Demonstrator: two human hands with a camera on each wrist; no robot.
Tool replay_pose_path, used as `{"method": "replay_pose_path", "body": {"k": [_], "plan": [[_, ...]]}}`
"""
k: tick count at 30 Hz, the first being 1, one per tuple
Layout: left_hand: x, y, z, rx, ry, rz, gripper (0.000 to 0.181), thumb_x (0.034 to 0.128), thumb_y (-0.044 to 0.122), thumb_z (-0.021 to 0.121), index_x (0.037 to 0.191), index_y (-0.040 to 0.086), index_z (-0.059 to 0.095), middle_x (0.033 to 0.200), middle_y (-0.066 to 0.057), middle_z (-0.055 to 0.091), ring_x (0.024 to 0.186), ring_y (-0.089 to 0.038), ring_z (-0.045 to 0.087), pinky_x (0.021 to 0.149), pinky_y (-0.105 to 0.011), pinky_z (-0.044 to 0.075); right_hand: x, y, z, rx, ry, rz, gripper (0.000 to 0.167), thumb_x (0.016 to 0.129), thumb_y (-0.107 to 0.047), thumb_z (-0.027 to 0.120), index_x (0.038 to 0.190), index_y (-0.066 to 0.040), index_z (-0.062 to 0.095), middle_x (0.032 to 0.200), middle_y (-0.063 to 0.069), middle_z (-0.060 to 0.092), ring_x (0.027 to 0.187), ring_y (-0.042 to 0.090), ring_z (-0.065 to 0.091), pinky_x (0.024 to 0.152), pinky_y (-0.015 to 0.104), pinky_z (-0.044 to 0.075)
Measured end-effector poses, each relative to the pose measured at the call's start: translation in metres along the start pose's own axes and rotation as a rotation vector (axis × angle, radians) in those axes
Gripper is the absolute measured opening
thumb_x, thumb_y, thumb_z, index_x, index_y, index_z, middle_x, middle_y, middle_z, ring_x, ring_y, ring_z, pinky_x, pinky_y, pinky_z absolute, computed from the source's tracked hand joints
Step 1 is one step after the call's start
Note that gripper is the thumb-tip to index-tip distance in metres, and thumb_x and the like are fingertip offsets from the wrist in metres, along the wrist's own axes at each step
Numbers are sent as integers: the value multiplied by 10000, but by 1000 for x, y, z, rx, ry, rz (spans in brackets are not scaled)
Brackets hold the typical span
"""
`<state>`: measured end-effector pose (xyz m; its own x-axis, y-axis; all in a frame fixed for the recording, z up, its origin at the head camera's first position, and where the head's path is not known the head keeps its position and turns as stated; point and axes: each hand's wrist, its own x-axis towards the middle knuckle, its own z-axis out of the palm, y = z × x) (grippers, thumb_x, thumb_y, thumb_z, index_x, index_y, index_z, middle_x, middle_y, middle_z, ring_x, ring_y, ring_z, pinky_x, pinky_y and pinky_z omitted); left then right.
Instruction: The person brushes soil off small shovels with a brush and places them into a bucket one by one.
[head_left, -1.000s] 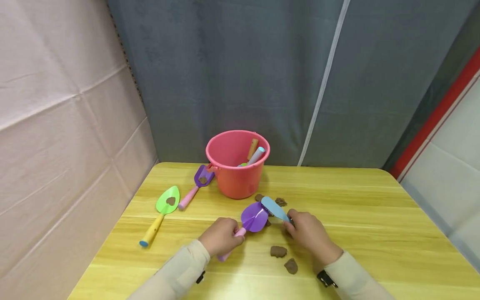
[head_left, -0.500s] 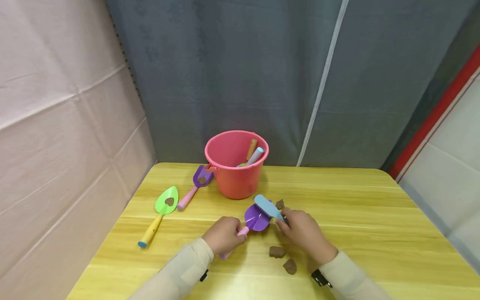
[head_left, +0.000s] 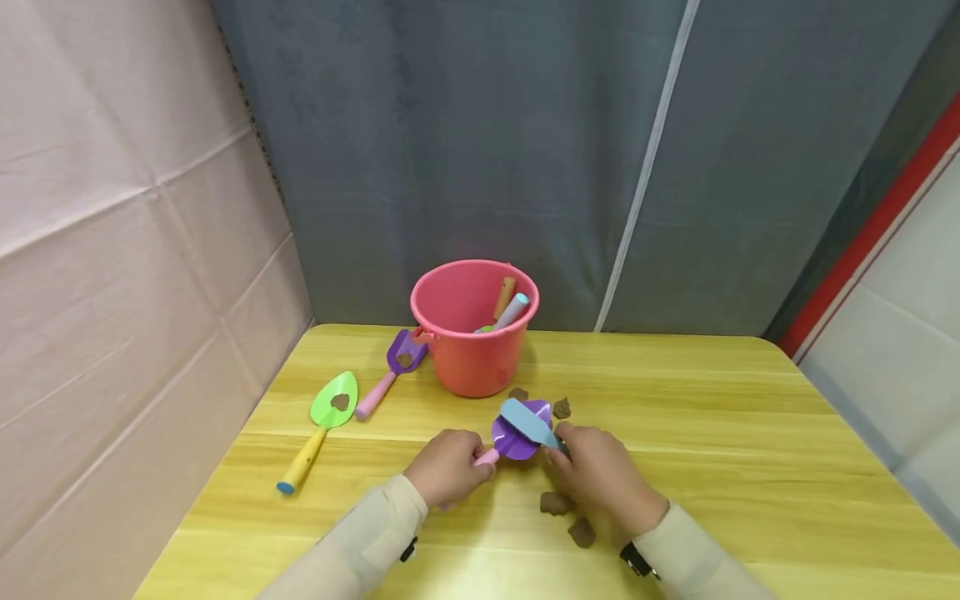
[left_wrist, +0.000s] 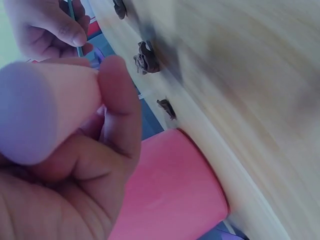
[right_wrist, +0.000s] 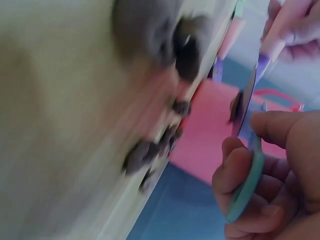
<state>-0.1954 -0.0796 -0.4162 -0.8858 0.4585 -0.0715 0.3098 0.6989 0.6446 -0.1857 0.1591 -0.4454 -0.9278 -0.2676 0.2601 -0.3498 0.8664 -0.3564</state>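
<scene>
My left hand grips the pink handle of a toy trowel with a purple blade. The blade is raised off the table in the right wrist view. My right hand holds a light blue brush by its handle, the dark bristles facing down over the blade and hiding part of it. A brown clump shows against the blade's table-facing side; whether it sticks there is unclear. Around the hands lie brown clay-like clumps, among them a clump nearest me and one beyond the brush.
A pink bucket stands behind the trowel, with tool handles poking up inside. To its left lie a purple scoop with a pink handle and a green trowel with a yellow handle, each carrying a brown patch. A grey curtain hangs behind the table.
The right hand has drawn the brush leftward and a little nearer, from the blade's right edge to over the blade. The left hand has shifted the trowel slightly right.
</scene>
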Motion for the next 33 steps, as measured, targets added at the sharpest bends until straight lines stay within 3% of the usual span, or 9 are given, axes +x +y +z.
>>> {"method": "replay_pose_path", "body": {"k": [11, 15, 20, 26, 29, 33], "plan": [[3, -6, -2, 3, 17, -13, 187, 902, 148, 683, 759, 81, 583, 617, -1, 513, 393, -101, 475, 355, -251, 421, 14, 36, -13, 8, 73, 94, 149, 916, -163, 718, 892, -54, 620, 600, -38, 444, 495, 114, 400, 450, 270, 316], [1, -7, -1, -24, 8, -34, 176, 904, 151, 687, 778, 75, 592, 633, -12, 522, 408, -114, 481, 361, -263, 431, 12, 29, -14, 28, 72, 52, 165, 916, -166, 717, 845, -93, 588, 596, -51, 428, 503, 103, 394, 458, 264, 321], [-2, -6, 3, -48, 0, -24, 169, 899, 148, 691, 778, 76, 598, 642, -9, 526, 424, -110, 489, 371, -263, 437, 2, 4, -8, 36, 7, -58, 241, 908, -213, 724, 787, -179, 518, 611, -89, 401, 540, 77, 393, 498, 252, 342], [-4, -4, 4, -70, -5, -19, 175, 902, 148, 684, 767, 81, 595, 621, 0, 520, 402, -104, 479, 360, -264, 436, -4, -12, -5, 4, -28, -159, 260, 890, -222, 745, 788, -192, 508, 631, -106, 407, 561, 56, 395, 510, 253, 361], [-3, -3, 3, -71, -3, -7, 166, 902, 143, 683, 772, 81, 600, 622, 4, 523, 408, -94, 475, 360, -252, 431, -1, -9, -5, -26, -22, -149, 246, 891, -221, 746, 799, -194, 519, 637, -102, 423, 567, 64, 414, 512, 269, 376], [-1, -2, 0, -62, 11, 4, 145, 899, 131, 680, 785, 75, 610, 632, 2, 527, 425, -87, 476, 368, -236, 421, 6, 2, -7, -46, -3, -66, 230, 894, -224, 748, 815, -181, 537, 625, -78, 422, 562, 98, 419, 515, 292, 373]]}}
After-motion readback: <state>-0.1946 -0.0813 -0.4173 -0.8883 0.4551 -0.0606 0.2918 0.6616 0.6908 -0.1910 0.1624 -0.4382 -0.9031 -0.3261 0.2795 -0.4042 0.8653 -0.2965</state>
